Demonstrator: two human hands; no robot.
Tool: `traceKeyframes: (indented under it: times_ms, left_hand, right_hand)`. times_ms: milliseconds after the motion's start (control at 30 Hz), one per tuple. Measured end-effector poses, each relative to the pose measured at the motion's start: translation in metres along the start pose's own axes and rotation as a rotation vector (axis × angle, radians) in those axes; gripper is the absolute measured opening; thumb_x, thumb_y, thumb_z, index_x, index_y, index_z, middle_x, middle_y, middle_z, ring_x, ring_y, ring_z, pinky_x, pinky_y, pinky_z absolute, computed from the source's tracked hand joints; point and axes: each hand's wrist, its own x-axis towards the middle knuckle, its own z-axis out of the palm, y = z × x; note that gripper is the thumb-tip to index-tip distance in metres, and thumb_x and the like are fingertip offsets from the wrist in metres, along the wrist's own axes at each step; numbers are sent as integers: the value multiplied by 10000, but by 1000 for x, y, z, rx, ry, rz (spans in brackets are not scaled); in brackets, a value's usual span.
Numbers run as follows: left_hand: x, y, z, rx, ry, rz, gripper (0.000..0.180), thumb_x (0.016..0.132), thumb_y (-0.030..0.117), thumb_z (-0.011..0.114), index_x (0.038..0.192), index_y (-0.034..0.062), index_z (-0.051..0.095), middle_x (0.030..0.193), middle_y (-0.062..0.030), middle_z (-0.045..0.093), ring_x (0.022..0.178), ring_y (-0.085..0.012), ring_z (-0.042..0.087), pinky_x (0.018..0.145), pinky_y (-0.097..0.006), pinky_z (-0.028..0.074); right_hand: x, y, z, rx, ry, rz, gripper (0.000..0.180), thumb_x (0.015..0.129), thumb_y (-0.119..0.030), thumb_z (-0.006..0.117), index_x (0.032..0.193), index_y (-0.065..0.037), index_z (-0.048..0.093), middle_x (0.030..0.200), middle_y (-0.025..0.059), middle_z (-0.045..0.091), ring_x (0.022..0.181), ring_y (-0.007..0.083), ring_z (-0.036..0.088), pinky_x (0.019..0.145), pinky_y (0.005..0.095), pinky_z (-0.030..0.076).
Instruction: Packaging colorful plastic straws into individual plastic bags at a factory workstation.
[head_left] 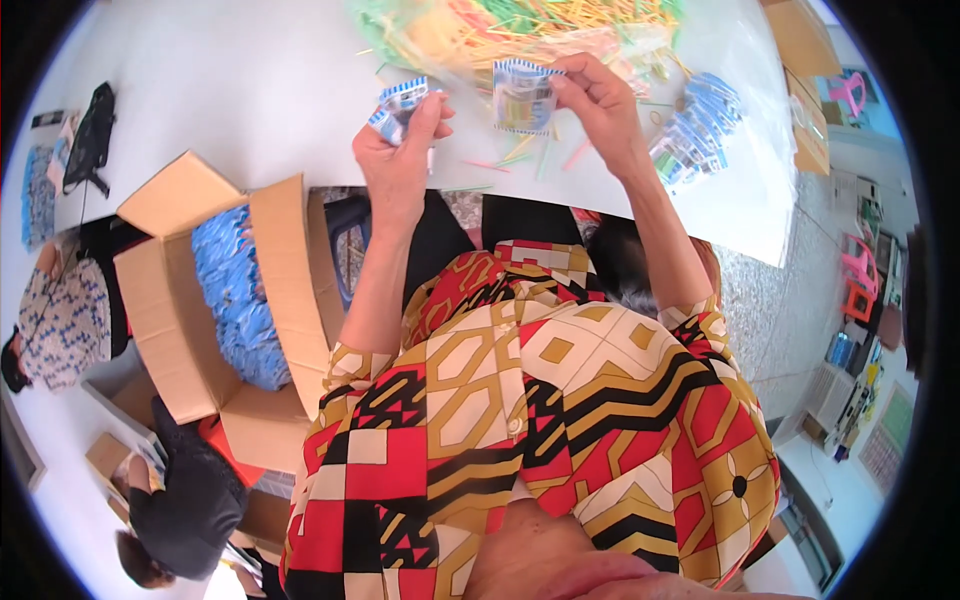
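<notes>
White tabletop [240, 110] is spread across the upper part of the frame, with a heap of thin coloured sticks [570, 20] piled at the top edge and loose sticks [518, 150] scattered below it. At the upper centre, a blue-striped packet [522, 103] is pinched near its upper right corner by the thumb and fingers of the right hand [605, 108]. To its left, a blue-and-white packet [403, 96] is grasped by the left hand [396, 160]; whether several are gripped there cannot be made out. Similar packets [705, 120] are laid overlapping at the upper right, and a cardboard box [165, 320] is filled with blue packets [240, 300] at the left. Each packet is judged to be light, soft and rather slippery, its thin film easily creased. It is best taken by a corner or the flat striped edge, while the middle, where small contents are shown through the film, is better left unsqueezed.
</notes>
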Motion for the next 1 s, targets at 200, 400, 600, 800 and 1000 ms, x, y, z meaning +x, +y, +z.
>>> traceKeyframes:
  times_ms: [200,400,600,800,1000]
  left_hand:
    - [-5,-18,18,8,-55,-113,211,894,164,582,1000,-12,626,825,-57,659,689,-99,594,654,-238,469]
    - [-13,-21,20,-107,-151,-311,234,927,167,508,1029,-27,590,855,-103,654,743,-160,639,673,-293,524]
    - [-14,-13,3,-75,-282,-259,248,923,183,526,996,-34,621,878,-95,665,756,-129,626,625,-280,537]
    - [-19,-6,-7,16,-294,-181,296,932,233,523,1023,-35,612,897,-64,659,793,-104,602,647,-266,537]
    - [-23,-28,-17,148,-323,-153,278,937,224,496,995,-32,589,818,-58,638,739,-100,573,632,-277,494]
  right_hand:
    - [-25,10,-55,-13,63,193,138,940,-159,503,1020,-58,554,895,14,617,818,79,562,773,251,468]
    - [-68,23,-117,-9,288,435,210,909,-209,539,1059,-63,552,916,9,583,887,91,547,813,257,458]
    - [-97,25,-126,-219,297,508,195,897,-172,552,1026,-27,543,852,23,570,766,103,567,710,254,491]
    - [-105,14,-123,-744,203,522,221,879,-130,564,1067,-19,533,828,72,575,667,134,565,611,280,496]
    - [-72,-19,-75,-1013,109,16,267,857,-109,593,1111,-41,549,931,117,600,723,183,568,657,287,469]
